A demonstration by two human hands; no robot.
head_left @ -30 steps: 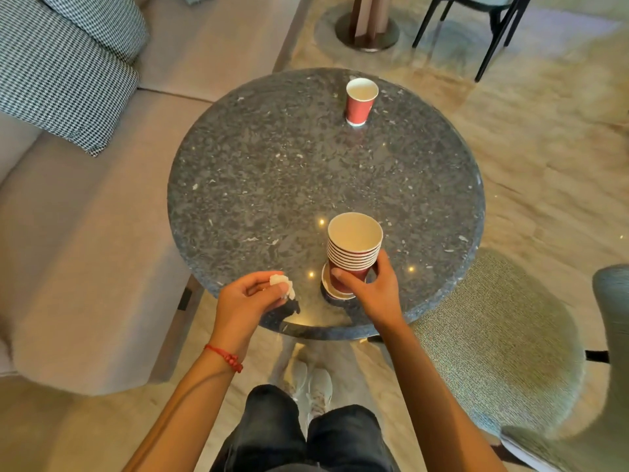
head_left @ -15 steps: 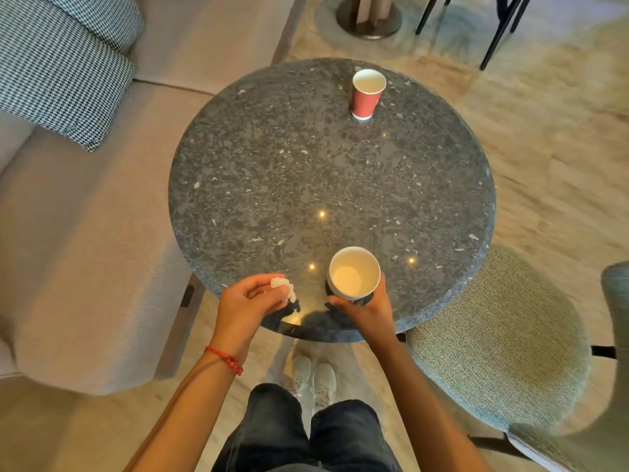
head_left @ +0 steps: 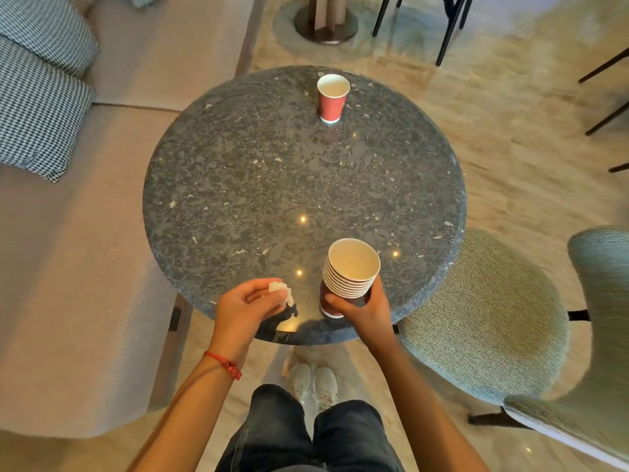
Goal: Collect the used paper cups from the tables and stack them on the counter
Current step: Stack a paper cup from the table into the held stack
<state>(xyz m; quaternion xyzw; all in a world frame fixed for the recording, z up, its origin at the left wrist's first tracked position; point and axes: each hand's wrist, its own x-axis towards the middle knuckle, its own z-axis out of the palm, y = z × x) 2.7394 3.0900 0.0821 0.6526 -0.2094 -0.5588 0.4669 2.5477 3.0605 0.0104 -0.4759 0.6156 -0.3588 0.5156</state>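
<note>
A stack of several nested red paper cups (head_left: 350,272) stands near the front edge of the round dark stone table (head_left: 265,185). My right hand (head_left: 362,308) grips the stack low down, fingers curled round its base. My left hand (head_left: 243,308) hovers just left of it over the table edge and pinches a small crumpled white paper (head_left: 281,290). A single red paper cup (head_left: 333,98) with a white inside stands upright at the far side of the table.
A beige sofa (head_left: 68,267) with houndstooth cushions (head_left: 37,107) lies to the left. A green upholstered chair (head_left: 493,318) sits at the right, close to the table. Another table's base (head_left: 325,22) and black chair legs (head_left: 446,32) stand beyond.
The stack has tilted and lifted a little under my right hand, so its side rims show again. My left hand keeps the paper scrap in the same place. The view has shifted slightly.
</note>
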